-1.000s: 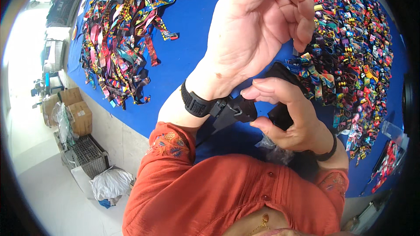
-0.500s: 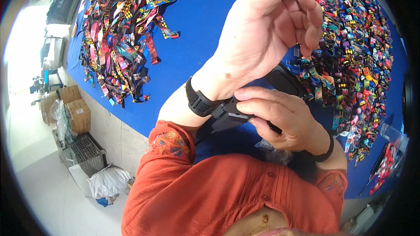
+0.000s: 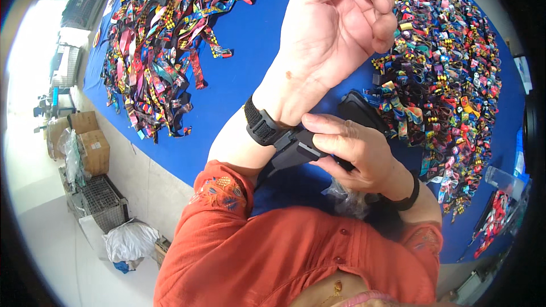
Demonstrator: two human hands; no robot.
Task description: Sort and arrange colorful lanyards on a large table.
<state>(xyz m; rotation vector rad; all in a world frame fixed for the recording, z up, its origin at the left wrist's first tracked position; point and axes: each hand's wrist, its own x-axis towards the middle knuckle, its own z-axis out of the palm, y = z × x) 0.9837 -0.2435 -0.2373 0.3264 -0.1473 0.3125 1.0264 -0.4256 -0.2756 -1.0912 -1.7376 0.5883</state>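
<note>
While the left hand (image 3: 335, 28) is raised palm-up over the blue table (image 3: 250, 51), its fingers curl loosely inward and grasp nothing. Around the left wrist sits a black strap (image 3: 260, 125) with a black plastic device (image 3: 296, 149) fixed to it on the underside of the forearm. The right hand (image 3: 355, 153) reaches across and closes on that device — thumb laid along its top, fingers wrapped beneath, so the grip is firm on the black piece just beside the strap. A thin black band (image 3: 406, 199) circles the right wrist. Behind the right hand lies a dark pouch (image 3: 361, 111) on the table, partly hidden by the fingers. To the right of it spreads a dense heap of small folded multicoloured ribbons (image 3: 449, 68), touching the pouch at its edge. Well apart, on the far left of the table, lies a looser pile of long patterned ribbon strips (image 3: 165, 51). The person wears an orange shirt (image 3: 261, 256) with embroidered cuffs. Below the table edge, on the floor at the left, stand cardboard boxes (image 3: 91, 142), a wire crate (image 3: 99, 202) and a white bag (image 3: 128, 241).
</note>
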